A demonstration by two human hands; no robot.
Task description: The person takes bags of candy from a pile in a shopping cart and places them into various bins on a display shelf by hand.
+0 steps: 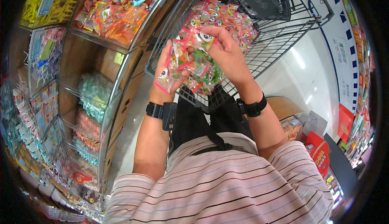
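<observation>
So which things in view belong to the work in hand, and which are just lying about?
In the work:
- left hand and right hand, both holding pink-edged packets
- shopping cart, with a pile of similar packets

Just about:
- yellow packs, orange packs and pale green packs, shelved at left
- red sign, lower right

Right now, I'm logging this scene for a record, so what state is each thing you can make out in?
Left hand, curled in a hold
Right hand, pinching
Pink-edged packets, held; whether sealed is unclear
Heaped packets, piled loose in the cart
Shopping cart, partly filled
Black wristbands, fastened around both wrists
Orange packets, heaped in a shelf bin
</observation>
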